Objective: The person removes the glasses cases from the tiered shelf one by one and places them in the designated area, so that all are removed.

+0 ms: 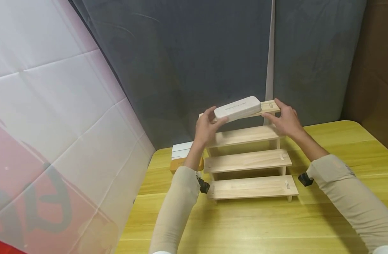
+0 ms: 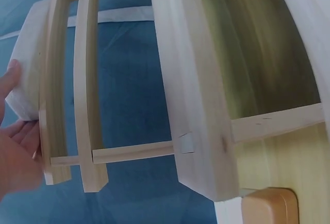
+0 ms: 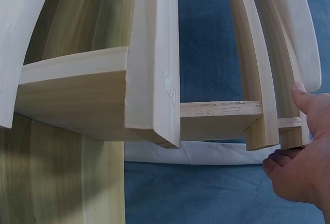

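Observation:
A pale wooden tiered shelf (image 1: 248, 160) with several step boards stands on the table. Along its top board (image 1: 267, 106) lies a long white case (image 1: 237, 108) with rounded corners and faint print. My left hand (image 1: 206, 127) pinches the case's left end; in the left wrist view its thumb rests on the white case (image 2: 31, 64), with the other fingers close to the board. At the opposite end, my right hand (image 1: 286, 120) grips the top board. The right wrist view shows that thumb on the board's face, and fingers (image 3: 281, 159) curled at its underside.
Left of the shelf, white boxes (image 1: 182, 150) and an orange case (image 1: 178, 164) sit on the yellow wood-grain table (image 1: 244, 225). A dark grey curtain (image 1: 181, 70) hangs behind the shelf. White printed panels (image 1: 70, 106) line the left side.

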Tool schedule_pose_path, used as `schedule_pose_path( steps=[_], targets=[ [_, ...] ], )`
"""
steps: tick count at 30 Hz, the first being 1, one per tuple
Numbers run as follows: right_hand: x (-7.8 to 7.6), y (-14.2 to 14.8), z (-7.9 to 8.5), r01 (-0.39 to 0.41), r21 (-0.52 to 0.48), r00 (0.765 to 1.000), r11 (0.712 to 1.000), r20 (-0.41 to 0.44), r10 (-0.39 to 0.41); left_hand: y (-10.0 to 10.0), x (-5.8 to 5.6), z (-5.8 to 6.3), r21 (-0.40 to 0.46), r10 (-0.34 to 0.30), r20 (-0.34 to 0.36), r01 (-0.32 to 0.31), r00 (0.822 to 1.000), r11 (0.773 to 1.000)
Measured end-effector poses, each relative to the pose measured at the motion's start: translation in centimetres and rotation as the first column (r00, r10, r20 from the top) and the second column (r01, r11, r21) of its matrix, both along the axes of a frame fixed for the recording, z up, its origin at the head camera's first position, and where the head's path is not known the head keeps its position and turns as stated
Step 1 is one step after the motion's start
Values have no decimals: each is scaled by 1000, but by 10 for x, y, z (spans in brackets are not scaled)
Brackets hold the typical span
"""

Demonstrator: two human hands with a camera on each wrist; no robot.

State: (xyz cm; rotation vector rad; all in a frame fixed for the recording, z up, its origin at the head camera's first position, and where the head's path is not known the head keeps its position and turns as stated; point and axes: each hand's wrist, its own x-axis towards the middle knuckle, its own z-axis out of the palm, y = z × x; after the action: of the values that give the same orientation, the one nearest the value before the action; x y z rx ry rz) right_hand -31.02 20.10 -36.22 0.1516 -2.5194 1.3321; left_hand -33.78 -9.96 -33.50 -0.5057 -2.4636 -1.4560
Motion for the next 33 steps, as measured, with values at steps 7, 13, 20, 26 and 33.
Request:
schedule_pose_path(
  steps=[7, 13, 20, 26, 33],
  targets=[
    [-1, 0, -1, 3, 4, 1000, 1000, 3, -3, -1, 13, -4, -31, 81, -51, -82, 995, 996],
    [0, 0, -1, 4, 4, 1000, 1000, -2, -4, -3, 24, -7, 9, 101, -60, -101, 993, 995],
    [-1, -1, -1, -2, -12, 1000, 1000, 2, 2, -7, 31, -9, 145, 57, -46, -49, 997, 988],
    [-2, -2, -1, -3, -12, 1000, 1000, -5, 3, -12, 35, -12, 221, 38, -34, -29, 999, 975],
    [-2, -2, -3, -6, -17, 1000, 1000, -9, 6, -19, 43, -14, 252, 55, -19, -48, 998, 967]
  ],
)
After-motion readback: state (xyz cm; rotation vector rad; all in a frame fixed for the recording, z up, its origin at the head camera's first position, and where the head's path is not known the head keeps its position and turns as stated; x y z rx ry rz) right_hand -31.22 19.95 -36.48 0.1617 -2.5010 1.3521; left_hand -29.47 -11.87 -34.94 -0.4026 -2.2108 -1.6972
